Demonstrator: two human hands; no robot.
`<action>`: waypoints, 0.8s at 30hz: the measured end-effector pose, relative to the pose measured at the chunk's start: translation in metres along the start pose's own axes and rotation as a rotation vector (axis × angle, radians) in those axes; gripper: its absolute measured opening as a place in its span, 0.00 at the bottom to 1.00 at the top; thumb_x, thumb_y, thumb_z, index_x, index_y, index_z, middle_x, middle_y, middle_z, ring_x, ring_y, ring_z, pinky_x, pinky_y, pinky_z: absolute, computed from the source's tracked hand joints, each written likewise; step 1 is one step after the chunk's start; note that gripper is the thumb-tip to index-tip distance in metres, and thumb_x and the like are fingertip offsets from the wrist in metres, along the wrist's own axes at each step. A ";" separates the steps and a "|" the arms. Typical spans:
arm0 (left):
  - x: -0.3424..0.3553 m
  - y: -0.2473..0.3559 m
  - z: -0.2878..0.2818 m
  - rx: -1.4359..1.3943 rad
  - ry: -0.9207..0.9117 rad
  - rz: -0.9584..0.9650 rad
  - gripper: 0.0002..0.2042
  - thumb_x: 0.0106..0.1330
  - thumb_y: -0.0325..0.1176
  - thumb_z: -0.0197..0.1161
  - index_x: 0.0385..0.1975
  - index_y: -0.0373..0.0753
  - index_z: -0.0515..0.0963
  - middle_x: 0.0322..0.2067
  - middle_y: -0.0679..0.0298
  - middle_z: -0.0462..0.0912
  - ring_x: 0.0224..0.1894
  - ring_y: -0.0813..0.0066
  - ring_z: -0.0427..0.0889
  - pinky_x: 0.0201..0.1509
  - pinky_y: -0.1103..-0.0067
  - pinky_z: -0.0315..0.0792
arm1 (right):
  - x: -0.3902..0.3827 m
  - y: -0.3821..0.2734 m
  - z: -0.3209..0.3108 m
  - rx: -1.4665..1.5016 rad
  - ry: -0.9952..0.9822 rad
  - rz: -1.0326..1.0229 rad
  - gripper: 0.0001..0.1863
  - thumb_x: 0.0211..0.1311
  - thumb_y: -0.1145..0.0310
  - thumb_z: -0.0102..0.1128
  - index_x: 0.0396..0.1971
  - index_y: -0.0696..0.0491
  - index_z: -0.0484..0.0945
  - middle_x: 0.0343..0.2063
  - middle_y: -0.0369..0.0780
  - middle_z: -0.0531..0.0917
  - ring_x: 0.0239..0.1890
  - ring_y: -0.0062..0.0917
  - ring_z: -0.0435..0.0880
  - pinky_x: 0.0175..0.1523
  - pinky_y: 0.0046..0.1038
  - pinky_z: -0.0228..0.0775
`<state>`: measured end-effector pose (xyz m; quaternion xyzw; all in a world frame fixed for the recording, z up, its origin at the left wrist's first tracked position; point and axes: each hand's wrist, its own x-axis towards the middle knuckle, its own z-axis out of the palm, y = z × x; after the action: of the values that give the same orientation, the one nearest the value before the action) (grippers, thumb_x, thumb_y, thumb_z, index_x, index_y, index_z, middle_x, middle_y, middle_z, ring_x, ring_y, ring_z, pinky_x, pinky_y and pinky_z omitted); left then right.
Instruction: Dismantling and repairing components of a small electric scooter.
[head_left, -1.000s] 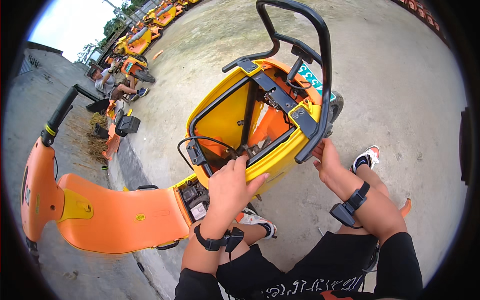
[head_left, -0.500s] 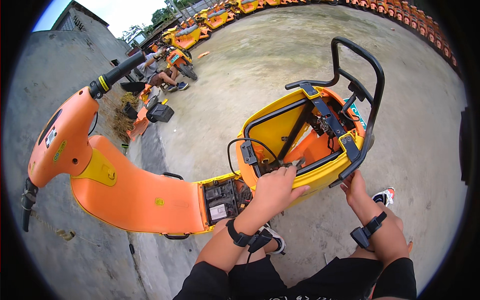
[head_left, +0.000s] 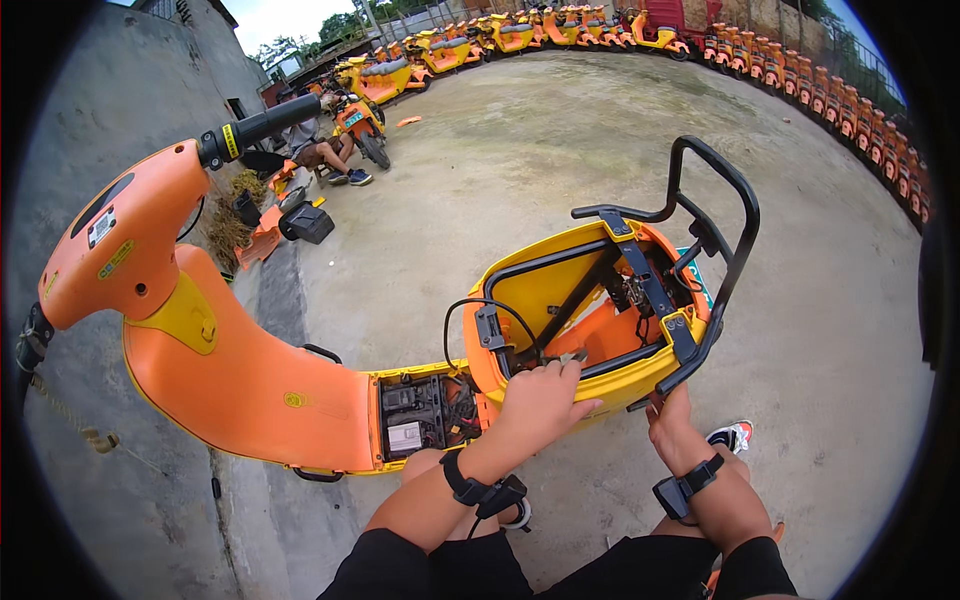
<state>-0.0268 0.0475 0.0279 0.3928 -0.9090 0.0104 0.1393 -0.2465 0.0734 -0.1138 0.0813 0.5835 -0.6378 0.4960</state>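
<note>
An orange and yellow electric scooter (head_left: 250,380) stands before me, its seat removed. My left hand (head_left: 540,405) is closed at the near rim of the open yellow seat compartment (head_left: 530,285). A grey metal tool end (head_left: 573,357), perhaps pliers, shows past its fingers; the rest is hidden. A black cable (head_left: 455,320) loops beside this hand. My right hand (head_left: 670,425) reaches up under the compartment's rear near corner, just below the black rear rack (head_left: 745,200). Its fingertips are partly hidden behind the bodywork, so its grip is unclear.
The footboard bay (head_left: 420,415) lies open, with modules and wiring inside. Beyond the handlebar, a person (head_left: 325,155) sits by another scooter (head_left: 362,130), near loose orange panels and a black box (head_left: 308,222). Rows of parked scooters (head_left: 850,120) line the yard's far edge.
My view has tilted up and shifted, bringing more of the parked rows into sight. Both hands stay at about the same spots on the scooter.
</note>
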 end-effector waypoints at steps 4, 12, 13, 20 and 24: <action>0.003 0.006 -0.002 -0.019 0.008 0.007 0.26 0.57 0.53 0.65 0.42 0.34 0.74 0.29 0.56 0.79 0.31 0.60 0.82 0.33 0.71 0.76 | 0.007 -0.004 -0.002 0.000 0.051 -0.017 0.10 0.64 0.55 0.45 0.32 0.44 0.72 0.27 0.28 0.75 0.32 0.17 0.73 0.39 0.30 0.61; 0.013 0.006 0.000 -0.032 -0.091 -0.013 0.27 0.57 0.53 0.65 0.45 0.35 0.74 0.30 0.56 0.80 0.32 0.59 0.83 0.33 0.71 0.76 | 0.033 -0.010 -0.027 -0.163 -0.074 -0.089 0.14 0.67 0.54 0.41 0.33 0.46 0.73 0.30 0.31 0.78 0.36 0.20 0.75 0.42 0.30 0.62; 0.014 0.006 -0.001 -0.038 -0.092 -0.012 0.27 0.57 0.53 0.65 0.45 0.34 0.74 0.30 0.56 0.80 0.32 0.59 0.83 0.33 0.71 0.76 | 0.037 -0.008 -0.031 -0.171 -0.070 -0.078 0.14 0.68 0.55 0.40 0.34 0.46 0.73 0.31 0.31 0.78 0.37 0.19 0.75 0.43 0.30 0.63; 0.007 -0.001 0.000 -0.060 -0.073 -0.018 0.27 0.57 0.55 0.65 0.45 0.35 0.74 0.30 0.56 0.80 0.31 0.59 0.83 0.32 0.70 0.76 | 0.030 -0.001 -0.023 -0.164 -0.041 -0.085 0.15 0.69 0.53 0.40 0.34 0.45 0.74 0.31 0.30 0.78 0.36 0.19 0.74 0.44 0.30 0.63; 0.003 0.000 0.000 -0.063 -0.067 -0.005 0.27 0.57 0.54 0.65 0.44 0.35 0.74 0.29 0.57 0.79 0.30 0.59 0.82 0.32 0.70 0.76 | 0.046 0.010 -0.034 -0.149 -0.099 -0.048 0.23 0.64 0.41 0.48 0.46 0.44 0.74 0.38 0.30 0.80 0.44 0.19 0.77 0.52 0.35 0.56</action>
<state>-0.0286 0.0453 0.0289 0.3907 -0.9119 -0.0318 0.1214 -0.2781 0.0781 -0.1617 -0.0015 0.6059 -0.6077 0.5134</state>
